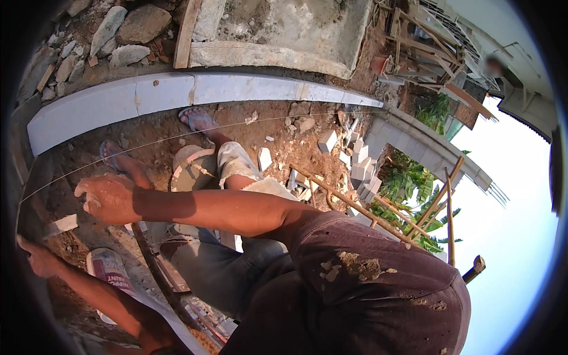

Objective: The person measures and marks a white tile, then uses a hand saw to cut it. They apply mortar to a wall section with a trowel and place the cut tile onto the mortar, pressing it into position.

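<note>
My right hand (107,198) is at the end of my outstretched arm, its mud-smeared fingers curled closed. Whatever lies inside them, if anything, is hidden. A thin taut string (148,142) runs just beyond it. Lower down, my left hand (38,258) reaches to the dark left rim, where shadow hides most of its fingers. Between the hands and the bucket lies a pale block piece (61,226). The white paint bucket (112,267) with a red label stands beside my left forearm. A round mortar bucket (198,171) shows just past my right forearm.
A co-worker's sandalled foot (198,120) and rolled pale trousers (238,160) are close by my right arm. Beyond runs a low white block wall (236,89). Loose pale blocks (361,165) and bamboo poles (355,207) lie to the right; rubble (130,56) fills the upper left.
</note>
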### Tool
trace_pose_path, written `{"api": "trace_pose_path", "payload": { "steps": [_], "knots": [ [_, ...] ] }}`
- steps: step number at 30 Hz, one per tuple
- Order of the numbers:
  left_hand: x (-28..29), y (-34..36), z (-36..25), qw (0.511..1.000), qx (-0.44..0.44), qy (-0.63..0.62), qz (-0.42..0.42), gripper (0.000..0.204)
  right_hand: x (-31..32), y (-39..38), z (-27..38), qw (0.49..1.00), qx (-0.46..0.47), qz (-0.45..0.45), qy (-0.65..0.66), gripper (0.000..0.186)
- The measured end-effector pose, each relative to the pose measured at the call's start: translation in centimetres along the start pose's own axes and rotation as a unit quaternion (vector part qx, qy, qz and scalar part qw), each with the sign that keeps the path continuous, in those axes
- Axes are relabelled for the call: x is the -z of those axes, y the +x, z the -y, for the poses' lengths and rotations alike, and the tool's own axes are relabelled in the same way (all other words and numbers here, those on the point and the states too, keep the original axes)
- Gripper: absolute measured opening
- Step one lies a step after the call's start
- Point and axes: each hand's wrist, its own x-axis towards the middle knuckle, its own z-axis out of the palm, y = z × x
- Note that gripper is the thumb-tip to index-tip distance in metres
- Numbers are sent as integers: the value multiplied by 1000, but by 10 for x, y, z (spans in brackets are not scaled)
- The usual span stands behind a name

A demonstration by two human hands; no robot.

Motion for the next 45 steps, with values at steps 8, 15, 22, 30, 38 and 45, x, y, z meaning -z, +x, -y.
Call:
{"api": "trace_pose_path", "payload": {
  "steps": [8, 15, 22, 30, 38, 45],
  "knots": [
    [44, -31, -49, 999, 25, 4, 44, 107, 181, -237, -124, 933, -247, -124, -230, 40],
    [54, -19, -43, 980, 27, -18, 196, 97, 229, -409, -195, 876, -414, -204, -137, 42],
    [118, -71, -63, 972, -71, -113, 192, 80, 198, -478, -188, 905, -377, -187, -68, 37],
    [160, -208, -39, 857, -236, -213, 405, 56, 156, -544, -160, 861, -383, -293, 162, 30],
    [278, -281, 2, 764, -165, -32, 623, 43, -47, -579, -170, 868, -328, -259, 267, 71],
    [296, -319, -38, 764, -181, -19, 619, 47, 111, -592, -108, 643, -269, -366, 617, 87]
  ]
}}
